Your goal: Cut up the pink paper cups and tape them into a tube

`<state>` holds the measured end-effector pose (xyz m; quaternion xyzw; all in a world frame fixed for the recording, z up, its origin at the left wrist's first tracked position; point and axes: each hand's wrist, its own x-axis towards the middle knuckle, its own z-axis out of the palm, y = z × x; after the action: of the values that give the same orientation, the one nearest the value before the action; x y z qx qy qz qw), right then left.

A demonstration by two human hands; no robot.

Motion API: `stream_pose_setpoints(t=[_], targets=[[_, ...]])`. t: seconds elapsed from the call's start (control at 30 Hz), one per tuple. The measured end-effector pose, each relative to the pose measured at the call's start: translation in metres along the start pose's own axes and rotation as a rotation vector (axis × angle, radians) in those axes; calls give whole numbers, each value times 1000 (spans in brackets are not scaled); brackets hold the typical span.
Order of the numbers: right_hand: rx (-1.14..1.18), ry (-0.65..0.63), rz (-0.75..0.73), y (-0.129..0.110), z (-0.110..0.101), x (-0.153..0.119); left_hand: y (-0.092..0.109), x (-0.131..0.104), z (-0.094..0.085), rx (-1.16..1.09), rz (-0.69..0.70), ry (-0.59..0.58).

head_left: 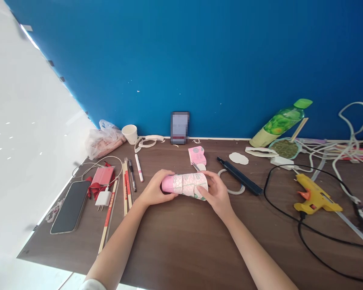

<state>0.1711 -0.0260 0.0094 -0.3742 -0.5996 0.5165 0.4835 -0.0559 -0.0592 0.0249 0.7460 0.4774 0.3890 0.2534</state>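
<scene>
A stack of pink-and-white patterned paper cups lies sideways between my hands, just above or on the table; which, I cannot tell. My left hand wraps round its plain pink left end. Around the wider right end curl the thumb and fingers of my right hand. Right behind the cups are a cut pink paper piece and a small white piece. Grey blade-like tips, perhaps of scissors, show there, the rest hidden by the cups.
On the left lie a phone, a charger, chopsticks and pens. A white paper cup and a propped-up screen stand at the back. To the right are a black stick-like device, a yellow glue gun, cables and a leaning bottle.
</scene>
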Motion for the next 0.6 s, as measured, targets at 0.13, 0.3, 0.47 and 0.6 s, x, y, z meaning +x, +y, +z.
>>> stream_pose_setpoints(t=[0.13,0.3,0.47,0.6], targets=[[-8,3,4,4,1,-1,4,-1,1,199,14,-38],[0,-12,10,5,4,-1,6,-2,5,357,34,-54],[-1,-17,27,3,5,-2,5,-1,6,432,59,-69],[-5,-8,25,3,4,-2,5,-1,5,463,62,-53]])
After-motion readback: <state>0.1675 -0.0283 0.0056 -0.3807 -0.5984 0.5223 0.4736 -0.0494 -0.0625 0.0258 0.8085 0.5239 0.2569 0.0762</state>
